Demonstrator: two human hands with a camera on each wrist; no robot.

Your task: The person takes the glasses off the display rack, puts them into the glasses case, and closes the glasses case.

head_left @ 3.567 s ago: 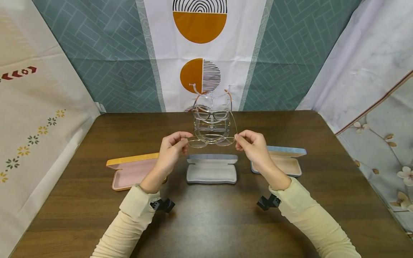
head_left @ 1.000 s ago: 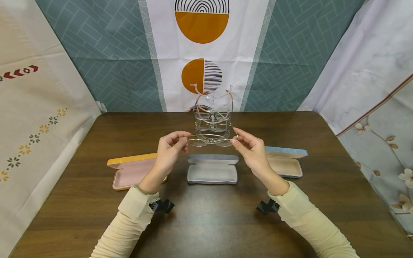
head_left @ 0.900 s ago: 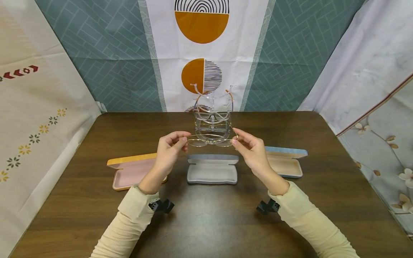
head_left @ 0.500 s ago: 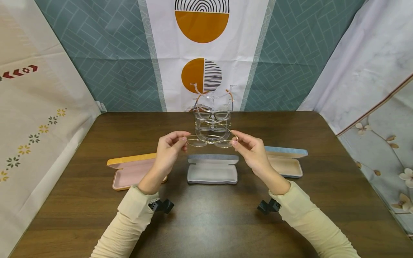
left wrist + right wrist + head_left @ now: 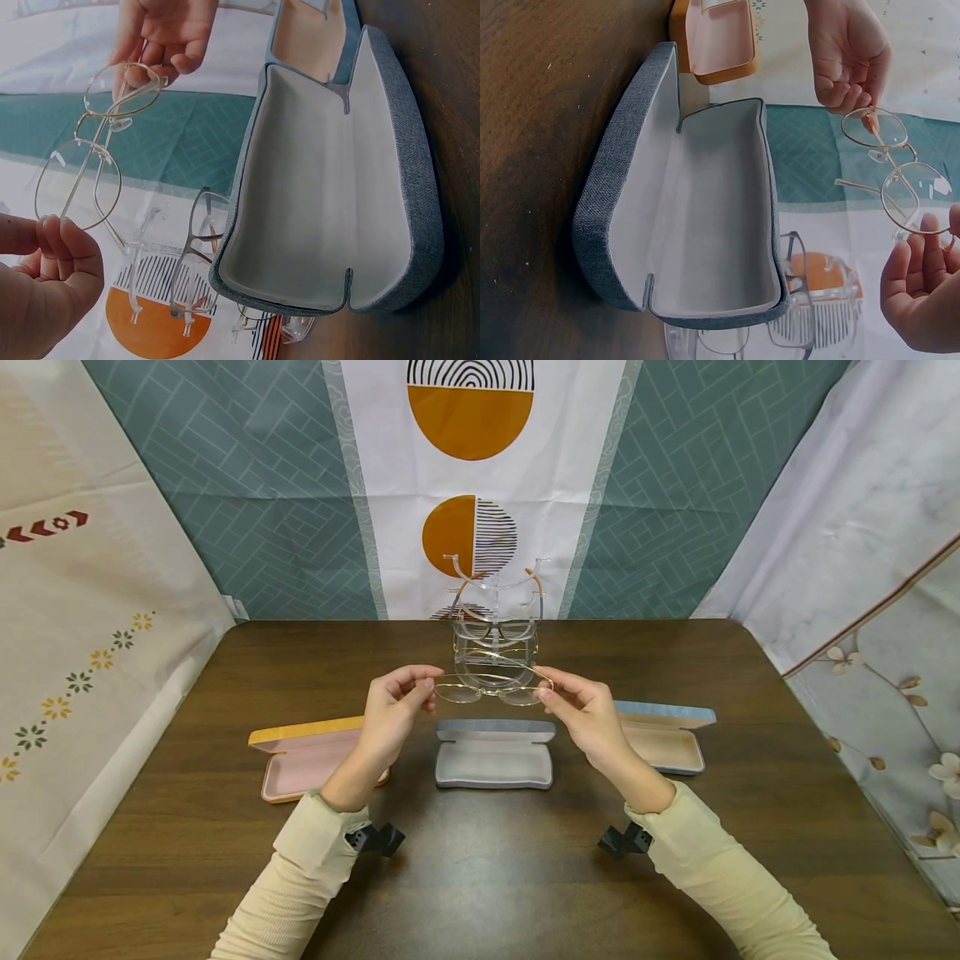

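Note:
Gold wire-rimmed eyeglasses (image 5: 491, 692) are held up in the air between both hands in the head view. My left hand (image 5: 397, 697) pinches the left end of the frame between thumb and fingers. At the right end my right hand (image 5: 583, 703) grips the frame near the hinge, its index finger against the temple arm. Both temple arms lie slanted across behind the lenses, as the left wrist view also shows. Just below and nearer stands an open grey glasses case (image 5: 492, 764) with a pale lining.
An open yellow case (image 5: 311, 772) with pink lining stands left, partly behind the left forearm. An open blue case (image 5: 667, 747) stands right. Behind the hands is a clear display stand (image 5: 495, 589) bearing other eyeglasses (image 5: 513, 629). Patterned cloths hang around the brown table (image 5: 480, 885).
The right temple arm, which pointed backward and away, has swung inward across the lenses under the right index finger. The left hand stays nearly still; the cases have not moved.

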